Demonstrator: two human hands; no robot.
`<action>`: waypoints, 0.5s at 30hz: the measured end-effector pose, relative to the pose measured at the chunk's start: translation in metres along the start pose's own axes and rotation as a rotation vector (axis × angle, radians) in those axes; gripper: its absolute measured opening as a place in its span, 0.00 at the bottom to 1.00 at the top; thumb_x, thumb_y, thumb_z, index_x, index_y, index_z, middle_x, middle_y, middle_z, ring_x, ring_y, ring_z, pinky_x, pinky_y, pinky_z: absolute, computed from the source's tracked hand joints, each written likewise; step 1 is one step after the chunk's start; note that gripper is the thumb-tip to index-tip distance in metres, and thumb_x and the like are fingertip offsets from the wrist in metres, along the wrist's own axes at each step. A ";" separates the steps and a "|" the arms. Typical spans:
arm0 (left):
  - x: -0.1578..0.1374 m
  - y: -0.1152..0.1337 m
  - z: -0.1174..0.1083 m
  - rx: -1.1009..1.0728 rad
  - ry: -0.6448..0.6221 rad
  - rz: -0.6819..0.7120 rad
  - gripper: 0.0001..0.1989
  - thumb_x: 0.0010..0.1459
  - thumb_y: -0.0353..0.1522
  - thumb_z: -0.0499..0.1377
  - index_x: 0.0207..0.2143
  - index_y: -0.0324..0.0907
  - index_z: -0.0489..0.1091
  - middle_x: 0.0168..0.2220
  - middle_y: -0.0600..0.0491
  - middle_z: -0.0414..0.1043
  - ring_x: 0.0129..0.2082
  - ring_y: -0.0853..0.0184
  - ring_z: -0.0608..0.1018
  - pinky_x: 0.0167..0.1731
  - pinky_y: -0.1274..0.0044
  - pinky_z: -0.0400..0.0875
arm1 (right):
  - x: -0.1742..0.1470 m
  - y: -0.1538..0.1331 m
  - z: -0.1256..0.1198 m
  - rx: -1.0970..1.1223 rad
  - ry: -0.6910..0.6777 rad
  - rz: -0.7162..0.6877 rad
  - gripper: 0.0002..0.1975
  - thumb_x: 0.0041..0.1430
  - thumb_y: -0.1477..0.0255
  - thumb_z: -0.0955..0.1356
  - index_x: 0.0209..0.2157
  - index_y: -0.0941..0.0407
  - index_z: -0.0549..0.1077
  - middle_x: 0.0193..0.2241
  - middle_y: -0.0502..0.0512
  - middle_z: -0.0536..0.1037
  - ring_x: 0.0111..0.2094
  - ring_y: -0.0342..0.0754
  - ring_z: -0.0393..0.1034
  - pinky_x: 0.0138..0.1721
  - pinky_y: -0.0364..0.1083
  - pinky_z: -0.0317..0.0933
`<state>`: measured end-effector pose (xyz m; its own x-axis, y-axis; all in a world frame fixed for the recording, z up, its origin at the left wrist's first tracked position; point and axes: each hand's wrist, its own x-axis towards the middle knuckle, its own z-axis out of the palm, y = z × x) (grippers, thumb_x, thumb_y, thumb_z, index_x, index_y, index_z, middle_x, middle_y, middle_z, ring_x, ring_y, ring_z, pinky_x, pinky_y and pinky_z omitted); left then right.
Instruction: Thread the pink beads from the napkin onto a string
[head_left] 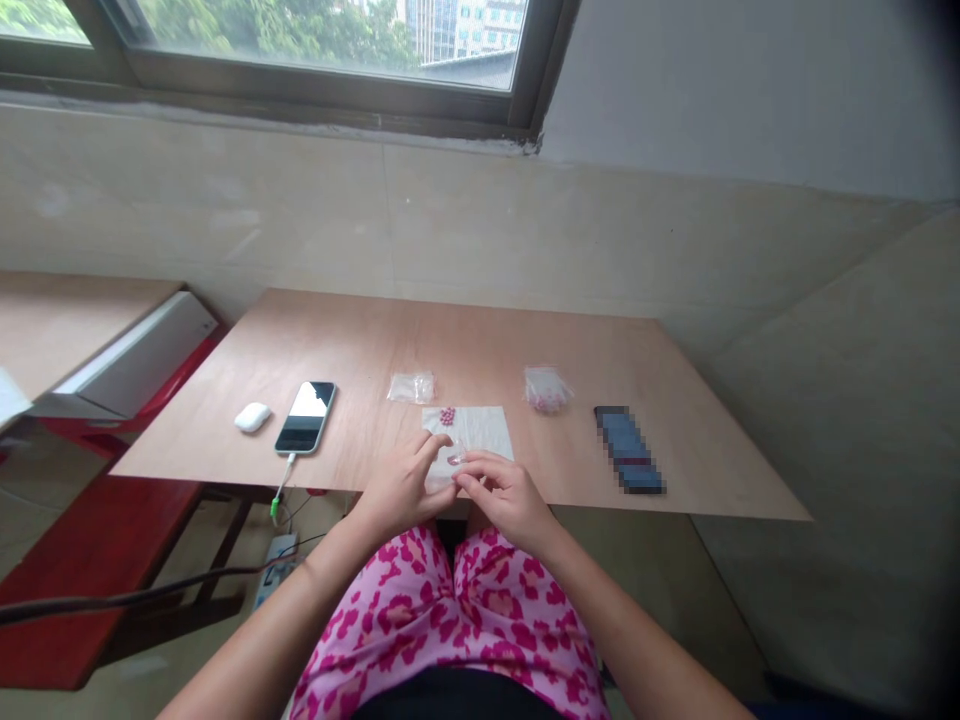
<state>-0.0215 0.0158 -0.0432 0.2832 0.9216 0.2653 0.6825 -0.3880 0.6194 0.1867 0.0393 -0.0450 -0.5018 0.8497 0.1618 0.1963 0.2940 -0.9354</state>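
Over the front edge of the table, my left hand point(405, 482) and my right hand point(511, 497) meet at the fingertips. Between them is a small clear plastic bag point(456, 457) with a bit of pink showing in it. My left thumb and forefinger curve round one side of the bag, while the right fingers pinch its other side. Beneath and behind the hands lies a white sheet point(487, 425), partly covered by them. A little cluster of pink beads point(448, 416) rests on the sheet's far left corner.
A flat pack of clear bags point(411, 388) lies behind the sheet, and a bag of pink beads point(547, 390) is to its right. Farther left are a charging phone point(306, 418) and a white earphone case point(253, 417). A dark phone-like object point(630, 450) lies at right.
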 end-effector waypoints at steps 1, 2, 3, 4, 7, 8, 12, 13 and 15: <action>0.000 -0.001 0.001 0.003 -0.020 0.015 0.22 0.60 0.35 0.63 0.56 0.46 0.65 0.47 0.46 0.72 0.46 0.54 0.76 0.46 0.64 0.72 | 0.000 -0.001 0.000 -0.007 -0.034 0.000 0.11 0.69 0.65 0.68 0.41 0.53 0.82 0.48 0.58 0.80 0.47 0.52 0.76 0.40 0.45 0.71; -0.001 -0.001 0.002 0.004 -0.044 0.029 0.22 0.59 0.34 0.64 0.55 0.45 0.66 0.47 0.46 0.72 0.46 0.54 0.76 0.46 0.63 0.72 | 0.000 -0.003 0.001 -0.017 -0.076 0.004 0.11 0.69 0.65 0.68 0.43 0.53 0.82 0.48 0.58 0.80 0.44 0.51 0.76 0.38 0.45 0.71; -0.001 -0.001 0.004 0.001 -0.072 0.043 0.21 0.59 0.34 0.64 0.54 0.45 0.67 0.46 0.46 0.72 0.46 0.54 0.76 0.47 0.63 0.71 | 0.000 -0.004 0.001 -0.028 -0.121 0.008 0.11 0.69 0.64 0.68 0.45 0.53 0.81 0.47 0.58 0.80 0.41 0.50 0.76 0.36 0.45 0.70; -0.001 -0.001 0.006 -0.008 -0.101 0.053 0.19 0.59 0.33 0.64 0.52 0.45 0.68 0.45 0.47 0.73 0.45 0.54 0.76 0.47 0.63 0.71 | -0.001 -0.006 0.001 -0.043 -0.167 0.008 0.11 0.69 0.64 0.69 0.46 0.53 0.80 0.46 0.57 0.80 0.39 0.49 0.76 0.35 0.44 0.70; -0.001 -0.002 0.013 -0.048 -0.182 0.057 0.15 0.60 0.30 0.62 0.50 0.45 0.69 0.42 0.48 0.74 0.43 0.56 0.76 0.44 0.65 0.71 | -0.002 -0.007 0.002 -0.132 -0.279 -0.017 0.12 0.65 0.62 0.72 0.46 0.54 0.78 0.40 0.55 0.80 0.36 0.49 0.74 0.36 0.45 0.69; -0.001 -0.003 0.015 -0.058 -0.206 0.053 0.16 0.60 0.28 0.61 0.51 0.45 0.69 0.42 0.48 0.74 0.43 0.56 0.77 0.43 0.66 0.71 | -0.003 -0.006 0.003 -0.173 -0.306 -0.034 0.13 0.64 0.61 0.73 0.44 0.54 0.78 0.40 0.55 0.80 0.37 0.50 0.74 0.39 0.46 0.69; -0.003 -0.005 0.024 -0.073 -0.276 0.054 0.15 0.56 0.24 0.60 0.46 0.44 0.70 0.39 0.49 0.75 0.39 0.58 0.77 0.39 0.68 0.71 | -0.008 -0.003 0.007 -0.332 -0.397 -0.083 0.15 0.61 0.60 0.74 0.44 0.55 0.78 0.45 0.60 0.81 0.44 0.55 0.75 0.46 0.50 0.69; -0.003 -0.005 0.026 -0.071 -0.286 0.060 0.14 0.56 0.24 0.60 0.45 0.44 0.70 0.38 0.49 0.76 0.38 0.58 0.77 0.38 0.68 0.71 | -0.009 -0.002 0.009 -0.371 -0.411 -0.085 0.17 0.60 0.59 0.75 0.45 0.56 0.78 0.47 0.61 0.80 0.46 0.56 0.76 0.46 0.50 0.69; -0.003 -0.004 0.029 -0.062 -0.305 0.079 0.13 0.55 0.24 0.60 0.43 0.44 0.69 0.37 0.49 0.76 0.37 0.58 0.77 0.37 0.68 0.71 | -0.012 -0.001 0.012 -0.445 -0.427 -0.077 0.20 0.57 0.58 0.76 0.45 0.56 0.78 0.46 0.62 0.81 0.44 0.58 0.76 0.42 0.50 0.70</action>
<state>-0.0055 0.0147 -0.0684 0.5289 0.8443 0.0865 0.6108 -0.4494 0.6519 0.1826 0.0234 -0.0493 -0.8033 0.5956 -0.0027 0.4324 0.5800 -0.6904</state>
